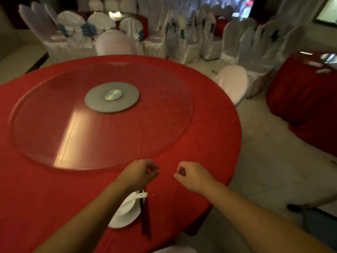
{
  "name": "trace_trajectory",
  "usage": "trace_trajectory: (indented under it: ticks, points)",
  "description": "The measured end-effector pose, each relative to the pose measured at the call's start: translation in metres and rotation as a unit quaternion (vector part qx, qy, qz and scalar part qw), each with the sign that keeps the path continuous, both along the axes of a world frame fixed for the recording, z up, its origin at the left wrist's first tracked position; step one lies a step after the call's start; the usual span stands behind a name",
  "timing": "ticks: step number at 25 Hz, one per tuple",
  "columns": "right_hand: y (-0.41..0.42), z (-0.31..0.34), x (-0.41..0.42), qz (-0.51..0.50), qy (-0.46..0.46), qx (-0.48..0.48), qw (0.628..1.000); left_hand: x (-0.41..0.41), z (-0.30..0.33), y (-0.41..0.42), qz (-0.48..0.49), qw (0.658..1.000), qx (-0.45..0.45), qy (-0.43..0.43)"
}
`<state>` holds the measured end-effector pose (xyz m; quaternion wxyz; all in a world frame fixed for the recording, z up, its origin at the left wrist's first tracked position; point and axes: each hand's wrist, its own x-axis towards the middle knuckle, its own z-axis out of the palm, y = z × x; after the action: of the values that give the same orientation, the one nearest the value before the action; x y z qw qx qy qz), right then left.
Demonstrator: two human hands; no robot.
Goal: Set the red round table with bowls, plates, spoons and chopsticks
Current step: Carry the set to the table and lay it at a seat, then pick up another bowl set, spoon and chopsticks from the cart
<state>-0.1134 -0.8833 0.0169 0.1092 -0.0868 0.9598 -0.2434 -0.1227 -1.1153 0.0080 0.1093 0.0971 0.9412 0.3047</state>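
Head view, looking forward and down: large round desk under a red cloth [45, 189], clear glass turntable [102, 115] on a grey hub in the middle. One place setting laid at the near edge: white round ceramic plate [125, 219], shallow white bowl [127, 205] on it, white ceramic spoon [141, 195] resting at the bowl's rim, pair of dark chopsticks [144, 216] lying along the plate's right side, partly off it onto the cloth. Setting partly hidden under the left forearm.

Left hand [140, 173] over the cloth just beyond the setting, fingers curled loosely inward, nothing visibly held. Right hand [193, 175] beside it, apart, also loosely curled with thumb near forefinger; nothing seen between them, though motion blur limited certainty. Rest of the desk rim showed no other settings. Chairs in white covers [114, 44] ringed around; second red-draped table [300, 92] at far right with blurred pale items.

Judged: task at an early stage, one setting of many. Crockery judged rigid, smooth, breakable; plate best taken at the rim, bowl by rim and underside, spoon by its handle. Chopsticks judged light, stiff, prone to rolling; best pinched together at mid-length.
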Motion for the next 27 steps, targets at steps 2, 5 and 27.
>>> trace_trajectory:
  ticks: [2, 5, 27]
  points:
    - [0.041, 0.019, 0.0, -0.005, 0.031, 0.015, 0.999, -0.018, 0.02, 0.048, -0.055, 0.998, -0.023, 0.025]
    - [0.126, 0.043, 0.006, -0.054, 0.059, 0.033, 0.996, -0.039, 0.046, 0.141, -0.136, 0.988, -0.042, 0.061]
    - [0.758, 0.092, 0.233, -0.503, 0.041, 0.09, 0.858, 0.031, 0.094, 0.884, -0.474, 0.875, -0.062, 0.072]
